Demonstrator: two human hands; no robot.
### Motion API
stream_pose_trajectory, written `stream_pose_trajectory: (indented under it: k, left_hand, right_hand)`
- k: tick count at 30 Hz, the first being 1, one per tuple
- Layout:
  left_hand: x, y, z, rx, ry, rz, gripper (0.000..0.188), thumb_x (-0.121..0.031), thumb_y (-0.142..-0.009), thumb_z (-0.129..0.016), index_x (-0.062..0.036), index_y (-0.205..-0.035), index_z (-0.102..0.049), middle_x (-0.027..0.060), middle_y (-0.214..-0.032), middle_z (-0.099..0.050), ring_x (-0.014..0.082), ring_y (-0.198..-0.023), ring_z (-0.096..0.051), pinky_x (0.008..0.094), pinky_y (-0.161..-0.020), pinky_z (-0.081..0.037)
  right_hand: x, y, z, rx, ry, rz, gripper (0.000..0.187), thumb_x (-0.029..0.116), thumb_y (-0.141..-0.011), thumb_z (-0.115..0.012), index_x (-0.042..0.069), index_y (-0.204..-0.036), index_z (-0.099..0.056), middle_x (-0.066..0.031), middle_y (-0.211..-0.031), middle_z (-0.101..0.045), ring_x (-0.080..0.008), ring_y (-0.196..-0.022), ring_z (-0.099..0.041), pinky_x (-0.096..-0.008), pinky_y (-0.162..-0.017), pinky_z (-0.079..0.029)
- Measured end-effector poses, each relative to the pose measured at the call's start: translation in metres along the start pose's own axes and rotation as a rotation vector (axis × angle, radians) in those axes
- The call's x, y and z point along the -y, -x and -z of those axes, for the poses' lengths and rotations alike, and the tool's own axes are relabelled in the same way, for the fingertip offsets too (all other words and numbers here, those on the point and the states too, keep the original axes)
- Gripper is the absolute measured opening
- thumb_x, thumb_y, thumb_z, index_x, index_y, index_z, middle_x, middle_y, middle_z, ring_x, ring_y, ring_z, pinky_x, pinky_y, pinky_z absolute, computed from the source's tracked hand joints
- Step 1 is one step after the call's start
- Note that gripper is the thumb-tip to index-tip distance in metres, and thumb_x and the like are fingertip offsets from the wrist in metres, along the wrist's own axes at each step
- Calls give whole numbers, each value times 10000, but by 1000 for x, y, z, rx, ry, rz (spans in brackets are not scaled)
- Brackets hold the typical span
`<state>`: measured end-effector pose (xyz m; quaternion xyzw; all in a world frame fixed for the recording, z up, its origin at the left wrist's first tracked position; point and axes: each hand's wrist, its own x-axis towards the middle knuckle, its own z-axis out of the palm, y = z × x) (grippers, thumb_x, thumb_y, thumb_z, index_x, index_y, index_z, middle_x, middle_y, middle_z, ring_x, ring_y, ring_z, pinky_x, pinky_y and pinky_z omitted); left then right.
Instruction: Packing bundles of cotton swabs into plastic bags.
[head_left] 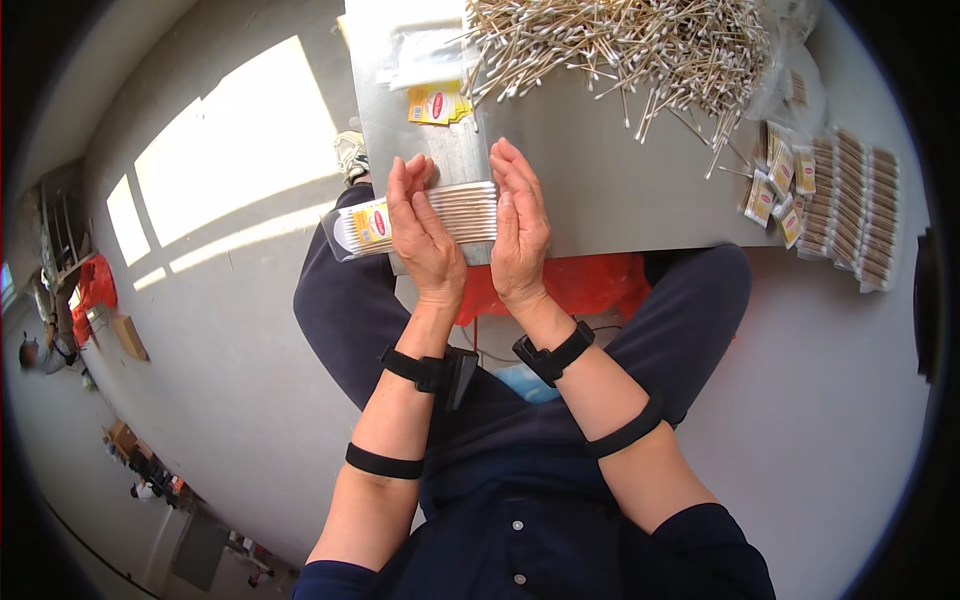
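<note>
A row of wooden-stick cotton swabs (468,213) lies level over the near edge of the table, partly inside a clear plastic sleeve (340,236) with a yellow and white card (372,222). My left hand (425,240) is wrapped round the middle of this pack, its thumb on top; some of its fingers are hidden. On the right, my right hand (520,225) stands upright with its fingers stretched out. Its palm side meets the white swab tips at the pack's right end.
A big heap of loose cotton swabs (620,45) covers the far part of the metal table (600,190). Yellow cards (438,103) and clear sleeves (425,55) lie at the far left. Filled swab packs (850,205) are lined up at the right. Red plastic (580,285) shows below the table edge.
</note>
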<state>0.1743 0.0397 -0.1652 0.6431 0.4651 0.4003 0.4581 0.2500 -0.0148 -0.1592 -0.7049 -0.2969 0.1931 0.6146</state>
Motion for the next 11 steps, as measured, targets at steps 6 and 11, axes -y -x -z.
stream_pose_trajectory:
  k: [6, 11]
  left_hand:
    - [-16, -3, 31, 4, -78, -41, 386, -76, -1083, -358, 17, -1448, -437, 161, -1397, -528, 257, -1318, -534, 393, -1130, -410]
    - [-21, 8, 63, 40, -214, -98, 368, -79, -1078, -376, 16, -1415, -488, 141, -1388, -511, 254, -1326, -523, 397, -1137, -426]
  right_hand:
    - [8, -7, 33, 384, 245, 264, 567, 175, -954, -600, 22, -1471, -427, -156, -1582, -360, -319, -1467, -343, -461, -1209, -275]
    - [-8, -10, 35, 673, 887, 511, 918, 352, -863, -740, 90, -1585, -236, -121, -1669, -170, -307, -1554, -91, -463, -1269, -88]
